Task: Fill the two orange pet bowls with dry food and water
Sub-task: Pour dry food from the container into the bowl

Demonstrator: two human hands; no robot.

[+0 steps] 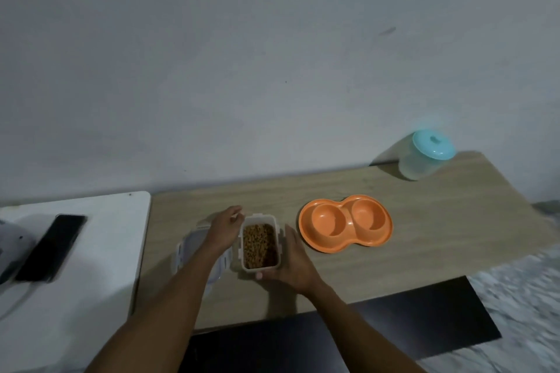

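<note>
Here, a clear rectangular plastic container filled with brown dry food stands near the front middle of the light wooden table. The right hand lies along its right wall, fingers straight and together, with the thumb tip at the near end. The left hand sits at the container's far left corner with loosely bent fingers; whether it grips the rim cannot be told. The left forearm hides much of a clear snap-lock lid lying left of the container. Just right of the container, the orange plastic double pet bowl shows both round wells bare. A translucent round jar with a turquoise lid stands far right; its contents are unclear. A black phone lies, blurred, on a white table at left.
</note>
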